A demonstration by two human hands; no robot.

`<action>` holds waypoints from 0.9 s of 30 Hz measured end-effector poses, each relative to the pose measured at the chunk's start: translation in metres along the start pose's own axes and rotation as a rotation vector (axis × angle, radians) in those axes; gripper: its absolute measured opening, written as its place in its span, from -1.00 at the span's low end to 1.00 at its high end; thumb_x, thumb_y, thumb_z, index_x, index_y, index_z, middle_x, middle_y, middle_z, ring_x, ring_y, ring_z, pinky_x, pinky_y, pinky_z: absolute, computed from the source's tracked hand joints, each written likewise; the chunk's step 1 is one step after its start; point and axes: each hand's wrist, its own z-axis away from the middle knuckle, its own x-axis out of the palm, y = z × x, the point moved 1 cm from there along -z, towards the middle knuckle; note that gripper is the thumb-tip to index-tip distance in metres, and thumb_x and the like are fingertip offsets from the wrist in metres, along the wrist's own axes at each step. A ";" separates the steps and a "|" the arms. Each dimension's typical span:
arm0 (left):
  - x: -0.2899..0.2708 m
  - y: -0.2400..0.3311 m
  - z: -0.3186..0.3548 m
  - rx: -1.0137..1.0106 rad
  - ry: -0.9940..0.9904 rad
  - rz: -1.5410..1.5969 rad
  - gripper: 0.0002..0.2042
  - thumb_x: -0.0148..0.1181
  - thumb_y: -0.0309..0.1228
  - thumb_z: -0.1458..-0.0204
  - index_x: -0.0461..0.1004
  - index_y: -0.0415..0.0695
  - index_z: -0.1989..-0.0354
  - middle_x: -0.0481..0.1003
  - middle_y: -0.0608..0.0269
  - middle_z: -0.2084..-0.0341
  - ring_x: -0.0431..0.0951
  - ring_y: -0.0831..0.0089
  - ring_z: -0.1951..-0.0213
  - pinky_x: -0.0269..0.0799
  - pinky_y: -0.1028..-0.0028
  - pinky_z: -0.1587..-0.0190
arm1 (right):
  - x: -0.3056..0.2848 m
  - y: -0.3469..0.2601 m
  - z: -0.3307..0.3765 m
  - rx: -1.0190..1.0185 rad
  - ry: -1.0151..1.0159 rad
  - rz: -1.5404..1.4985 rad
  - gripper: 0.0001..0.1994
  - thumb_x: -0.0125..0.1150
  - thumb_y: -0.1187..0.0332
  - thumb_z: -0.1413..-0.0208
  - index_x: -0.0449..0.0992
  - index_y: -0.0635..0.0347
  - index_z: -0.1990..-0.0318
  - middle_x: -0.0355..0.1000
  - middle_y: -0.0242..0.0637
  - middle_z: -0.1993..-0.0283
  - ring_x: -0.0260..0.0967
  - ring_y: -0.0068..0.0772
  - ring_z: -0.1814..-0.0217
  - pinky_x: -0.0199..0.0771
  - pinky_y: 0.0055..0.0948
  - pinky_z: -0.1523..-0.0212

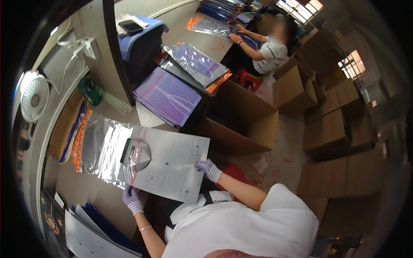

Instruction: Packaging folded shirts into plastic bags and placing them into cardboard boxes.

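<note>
A flat grey sheet (176, 161) with small printed outlines lies across the work in front of me. A black and silver handle-shaped part (137, 154) shows near its left end. The sheet's left end meets a clear plastic bag (107, 144) with orange printed edging and a pink strip; glare hides how far in it goes. My right hand (209, 170), in a lilac glove with striped cuff, grips the sheet's right edge, thumb on top. My left hand (131, 200), gloved alike, pinches the bag's near edge by the pink strip.
Purple printed sheets (167, 95) and bagged pieces (198, 64) are stacked beyond. An open cardboard box (245, 116) stands at right, with more cartons (327, 129) behind. Grey and blue sheets (97, 236) lean at lower left. A small fan (35, 99) is far left; a co-worker (271, 53) sits across.
</note>
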 end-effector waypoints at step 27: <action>-0.008 -0.038 -0.118 -0.461 0.277 0.566 -0.80 0.19 -0.31 0.04 0.43 -0.17 0.55 0.29 0.45 0.69 0.16 0.64 0.63 0.08 0.59 0.58 | 0.209 -0.020 -0.297 -0.466 -0.250 0.935 -0.83 0.12 0.34 0.03 0.47 0.22 0.31 0.45 -0.10 0.31 0.39 -0.20 0.34 0.39 -0.46 0.24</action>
